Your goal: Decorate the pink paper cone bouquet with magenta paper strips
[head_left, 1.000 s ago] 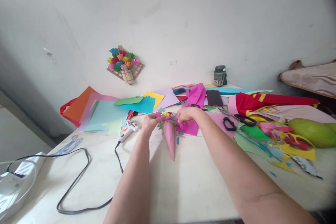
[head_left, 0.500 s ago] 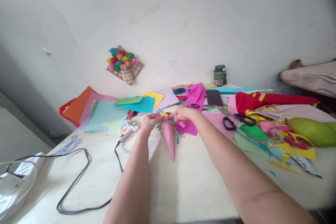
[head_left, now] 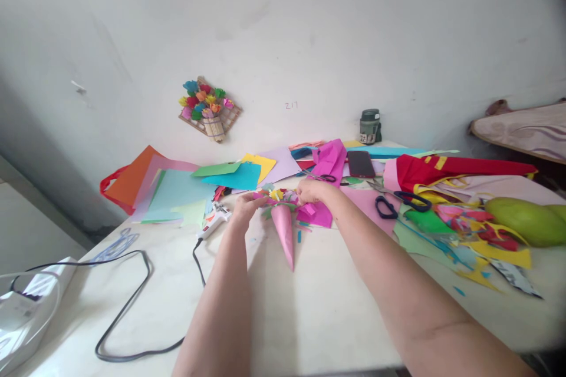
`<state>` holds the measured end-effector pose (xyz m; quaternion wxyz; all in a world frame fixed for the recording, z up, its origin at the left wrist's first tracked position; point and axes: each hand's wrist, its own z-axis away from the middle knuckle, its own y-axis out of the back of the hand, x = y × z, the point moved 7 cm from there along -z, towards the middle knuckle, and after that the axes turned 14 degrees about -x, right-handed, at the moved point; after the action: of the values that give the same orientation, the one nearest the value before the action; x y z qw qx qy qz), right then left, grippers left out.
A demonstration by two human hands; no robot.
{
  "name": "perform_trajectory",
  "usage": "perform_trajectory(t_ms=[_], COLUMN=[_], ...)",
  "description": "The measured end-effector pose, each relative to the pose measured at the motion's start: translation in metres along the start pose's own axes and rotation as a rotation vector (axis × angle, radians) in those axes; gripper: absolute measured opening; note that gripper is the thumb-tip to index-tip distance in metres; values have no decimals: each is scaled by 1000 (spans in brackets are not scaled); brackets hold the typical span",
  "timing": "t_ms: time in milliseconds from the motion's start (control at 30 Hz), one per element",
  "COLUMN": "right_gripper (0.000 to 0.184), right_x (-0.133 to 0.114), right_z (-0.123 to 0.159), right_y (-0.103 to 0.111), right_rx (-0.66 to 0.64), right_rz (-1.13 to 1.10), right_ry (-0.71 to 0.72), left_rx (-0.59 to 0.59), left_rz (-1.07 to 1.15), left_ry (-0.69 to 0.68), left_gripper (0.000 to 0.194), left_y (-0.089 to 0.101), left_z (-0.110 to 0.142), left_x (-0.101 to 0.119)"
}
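Observation:
A pink paper cone [head_left: 283, 232] lies on the table with its tip toward me. Paper flowers [head_left: 276, 194] in yellow, red and lilac fill its wide end, above green paper leaves, forming a paper bouquet. At the left of the flowers, my left hand [head_left: 247, 207] is closed on the magenta edge of the bouquet. My right hand [head_left: 311, 191] pinches the bouquet's right edge with curled fingers; the exact piece held is partly hidden. Left of my left hand lies a white glue gun [head_left: 214, 222]. Magenta paper [head_left: 319, 217] sits under the right wrist.
Coloured paper sheets [head_left: 181, 191] spread along the back left. Scissors [head_left: 398, 200], a phone [head_left: 361, 164], a green bottle [head_left: 370, 127], paper scraps [head_left: 477, 259] and a green fruit [head_left: 513, 222] are at the right. A black cord [head_left: 119, 321] runs to a power strip [head_left: 39, 294].
My left hand has shifted slightly left, and the magenta edge beside its fingers spreads outward. The right hand has barely moved and the cone stays in place.

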<state>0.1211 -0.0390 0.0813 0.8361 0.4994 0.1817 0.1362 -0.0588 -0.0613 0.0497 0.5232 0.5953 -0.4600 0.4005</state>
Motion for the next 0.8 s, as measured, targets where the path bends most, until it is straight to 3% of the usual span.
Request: perform_trajectory(t_ms=[533,800], right_gripper=[3,15], right_x=[10,15], right_z=[-10,-14], right_y=[-4,-16], right_rx=[-34,-230], right_rz=[-129,-356], right_ry=[48,147], left_rx=[34,-29], left_rz=[-45,48], left_ry=[54,116], left_gripper=[18,34], left_y=[8,6], left_z=[-3,-4], left_x=[-14,-15])
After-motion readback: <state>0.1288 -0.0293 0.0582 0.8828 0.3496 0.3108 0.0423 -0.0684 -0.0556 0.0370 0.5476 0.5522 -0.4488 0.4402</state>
